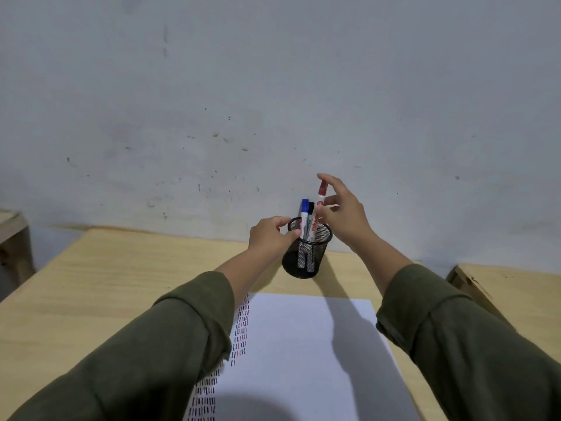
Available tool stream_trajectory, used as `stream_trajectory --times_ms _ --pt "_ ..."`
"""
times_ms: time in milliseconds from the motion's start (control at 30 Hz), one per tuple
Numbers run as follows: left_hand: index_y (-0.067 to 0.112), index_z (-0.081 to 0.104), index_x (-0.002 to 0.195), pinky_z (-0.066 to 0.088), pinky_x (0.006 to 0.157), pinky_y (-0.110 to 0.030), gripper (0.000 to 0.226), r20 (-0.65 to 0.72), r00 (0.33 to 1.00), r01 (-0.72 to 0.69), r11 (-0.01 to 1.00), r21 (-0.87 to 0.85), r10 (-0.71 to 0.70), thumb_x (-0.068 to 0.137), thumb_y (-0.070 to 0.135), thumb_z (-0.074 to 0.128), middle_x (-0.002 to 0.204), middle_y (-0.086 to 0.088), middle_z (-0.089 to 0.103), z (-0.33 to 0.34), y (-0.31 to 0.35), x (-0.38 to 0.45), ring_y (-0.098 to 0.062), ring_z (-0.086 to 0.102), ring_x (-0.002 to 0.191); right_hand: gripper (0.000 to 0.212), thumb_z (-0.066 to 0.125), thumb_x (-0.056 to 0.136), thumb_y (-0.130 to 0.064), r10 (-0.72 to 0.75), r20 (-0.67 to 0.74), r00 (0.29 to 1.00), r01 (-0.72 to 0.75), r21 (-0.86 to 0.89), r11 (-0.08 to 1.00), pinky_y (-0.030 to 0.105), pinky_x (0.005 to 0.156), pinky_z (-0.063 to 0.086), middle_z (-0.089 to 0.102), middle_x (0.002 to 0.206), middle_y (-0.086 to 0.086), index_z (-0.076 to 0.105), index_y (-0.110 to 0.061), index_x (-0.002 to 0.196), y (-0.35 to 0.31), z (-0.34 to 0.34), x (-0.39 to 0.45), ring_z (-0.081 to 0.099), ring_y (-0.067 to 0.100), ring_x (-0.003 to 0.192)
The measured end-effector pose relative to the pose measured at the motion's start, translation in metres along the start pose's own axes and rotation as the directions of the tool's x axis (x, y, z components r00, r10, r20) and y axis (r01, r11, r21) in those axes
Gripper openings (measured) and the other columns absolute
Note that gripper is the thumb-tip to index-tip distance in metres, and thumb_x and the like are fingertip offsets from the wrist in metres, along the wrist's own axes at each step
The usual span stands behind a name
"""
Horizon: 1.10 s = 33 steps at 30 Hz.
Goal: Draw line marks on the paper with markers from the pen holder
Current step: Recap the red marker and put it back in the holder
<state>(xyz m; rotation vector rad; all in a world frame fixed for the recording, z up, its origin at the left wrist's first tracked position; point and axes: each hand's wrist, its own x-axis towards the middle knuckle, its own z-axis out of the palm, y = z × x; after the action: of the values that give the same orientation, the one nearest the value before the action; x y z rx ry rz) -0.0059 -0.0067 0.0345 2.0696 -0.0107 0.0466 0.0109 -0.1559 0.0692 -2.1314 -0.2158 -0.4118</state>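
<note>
A black mesh pen holder (315, 256) stands on the wooden table near the wall. A blue-capped marker (304, 214) and a black-capped marker (310, 212) stand inside it. My left hand (268, 235) grips the holder's left rim. My right hand (343, 211) pinches a red-capped marker (321, 192) that sticks up higher than the other two, its lower end still inside the holder. A white sheet of paper (303, 354) lies in front of the holder, with columns of short red, blue and black line marks (239, 332) along its left side, partly hidden by my left sleeve.
The light wooden table (106, 284) runs up to a grey scuffed wall. Another wooden surface (510, 293) stands at the right, and a wooden piece (12, 235) at the far left. My shadow falls across the paper.
</note>
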Motion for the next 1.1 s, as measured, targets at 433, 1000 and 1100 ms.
stream_trajectory --times_ms 433,1000,1100 --pt "0.019 0.058 0.129 0.037 0.094 -0.02 0.052 0.018 1.0 0.006 0.996 -0.087 -0.005 0.08 0.027 0.072 0.128 -0.001 0.064 0.001 -0.011 0.006 -0.016 0.055 0.121 0.055 0.073 0.077 -0.013 0.001 0.15 0.989 0.026 -0.18 0.983 0.011 0.065 0.04 0.071 0.085 0.011 0.054 -0.031 0.126 0.021 0.022 0.005 0.063 0.02 0.086" --pt "0.019 0.058 0.129 0.039 0.095 -0.023 0.049 0.012 1.0 0.016 0.999 -0.05 -0.016 0.081 0.026 0.07 0.129 0.0 0.063 0.001 -0.008 0.006 -0.016 0.056 0.119 0.042 0.048 0.092 -0.007 0.061 0.128 0.99 -0.003 -0.414 0.91 0.02 0.069 0.037 0.068 0.101 0.014 0.053 -0.018 0.132 0.017 0.012 0.017 0.049 0.016 0.078" --pt "0.018 0.057 0.13 0.04 0.098 -0.025 0.05 0.014 1.0 0.01 0.999 -0.047 -0.01 0.082 0.025 0.07 0.13 -0.001 0.062 0.001 -0.007 0.005 -0.017 0.055 0.121 0.04 0.05 0.09 -0.006 0.073 0.123 0.99 -0.016 -0.41 0.912 0.024 0.068 0.038 0.066 0.101 0.015 0.055 -0.015 0.129 0.016 0.012 0.019 0.051 0.018 0.08"
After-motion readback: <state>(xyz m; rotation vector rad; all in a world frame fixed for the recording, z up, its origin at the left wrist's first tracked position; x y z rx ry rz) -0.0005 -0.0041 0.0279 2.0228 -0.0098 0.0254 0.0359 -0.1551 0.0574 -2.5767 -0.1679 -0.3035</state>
